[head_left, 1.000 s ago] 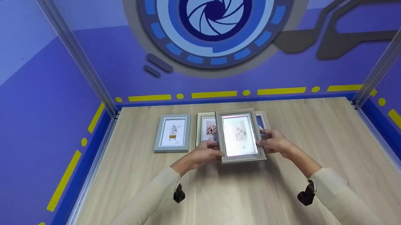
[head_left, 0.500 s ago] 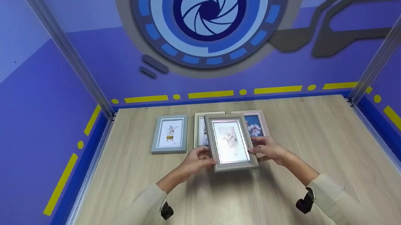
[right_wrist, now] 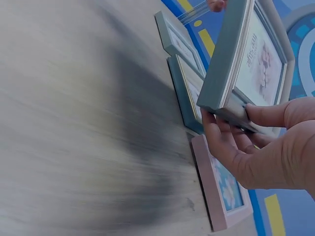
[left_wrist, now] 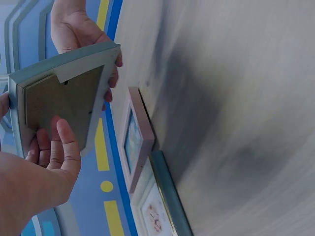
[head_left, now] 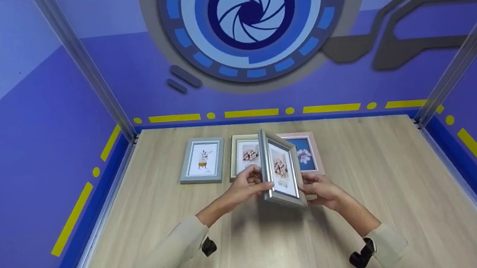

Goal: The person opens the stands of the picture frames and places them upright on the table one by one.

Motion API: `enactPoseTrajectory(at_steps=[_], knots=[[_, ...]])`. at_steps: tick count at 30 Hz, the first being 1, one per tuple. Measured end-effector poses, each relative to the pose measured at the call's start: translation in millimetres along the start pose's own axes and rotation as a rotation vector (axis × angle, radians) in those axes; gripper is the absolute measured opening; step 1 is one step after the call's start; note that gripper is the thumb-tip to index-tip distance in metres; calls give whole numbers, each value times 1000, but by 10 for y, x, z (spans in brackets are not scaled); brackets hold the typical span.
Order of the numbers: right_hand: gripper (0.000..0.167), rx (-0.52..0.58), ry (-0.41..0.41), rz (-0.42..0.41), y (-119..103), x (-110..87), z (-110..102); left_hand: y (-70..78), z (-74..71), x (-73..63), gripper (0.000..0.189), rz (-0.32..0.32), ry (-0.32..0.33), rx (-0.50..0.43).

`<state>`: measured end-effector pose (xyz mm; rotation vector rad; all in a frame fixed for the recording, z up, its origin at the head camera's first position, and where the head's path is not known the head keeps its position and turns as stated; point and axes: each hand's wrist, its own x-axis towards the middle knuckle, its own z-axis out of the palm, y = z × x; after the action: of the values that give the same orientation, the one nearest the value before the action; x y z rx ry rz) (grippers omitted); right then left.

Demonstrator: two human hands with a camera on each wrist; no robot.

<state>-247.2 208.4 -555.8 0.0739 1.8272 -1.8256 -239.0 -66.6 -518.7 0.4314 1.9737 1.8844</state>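
One frame (head_left: 284,169) is up off the table (head_left: 274,251), just right of centre in the head view, and we see it tilted, its pink flowers turned towards the right. Left hand (head_left: 245,186) on the left edge: we have its thumb on the front border, and from the left wrist view, at lower left, we catch the other fingers curled behind, over the brown backing (left_wrist: 74,96). Right hand (head_left: 323,190) on the opposite edge! We get it large at the right of the right wrist view, thumb on the front border, fingers below and behind, a narrow grip on the rim.

Behind the raised frame, near the middle, we spot the cream frame (head_left: 249,154), part hidden. Just right of that, the pink frame (head_left: 305,152), blossom on blue, partly covered too. Left of centre, well apart from the right hand, we have the grey frame (head_left: 202,159), flat, its potted plant face up. Lower down come two pale cuffs (head_left: 389,244) with a black mount (head_left: 361,256) at each wrist, and across the top we have the purple wall (head_left: 125,75) with its round emblem (head_left: 250,14).
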Motion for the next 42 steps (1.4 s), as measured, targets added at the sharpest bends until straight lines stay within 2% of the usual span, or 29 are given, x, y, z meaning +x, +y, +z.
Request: enactPoseTrajectory(at_steps=[3, 11, 16, 21, 25, 31, 38, 42], knots=[[62, 50, -23, 3, 55, -24, 9, 34, 70, 14, 40, 24, -23, 10], [60, 155, -148, 2, 237, -18, 25, 122, 193, 19, 42, 52, -71, -9], [61, 178, -186, 6, 347, 43, 44, 151, 245, 25, 43, 93, -121, 37], [58, 221, -187, 12, 421, 79, 51, 133, 299, 36, 44, 109, -153, 83], [51, 281, -191, 19, 440, 91, 61, 93, 309, 36, 45, 101, -151, 70], [55, 309, -202, 38, 455, 94, 63, 40, 298, 15, 46, 84, -160, 56], [47, 352, -194, 42, 461, 85, 54, 63, 305, 6, 46, 72, -171, 69], [49, 382, -173, 49, 457, 95, 60, 80, 296, 5, 46, 65, -177, 80]])
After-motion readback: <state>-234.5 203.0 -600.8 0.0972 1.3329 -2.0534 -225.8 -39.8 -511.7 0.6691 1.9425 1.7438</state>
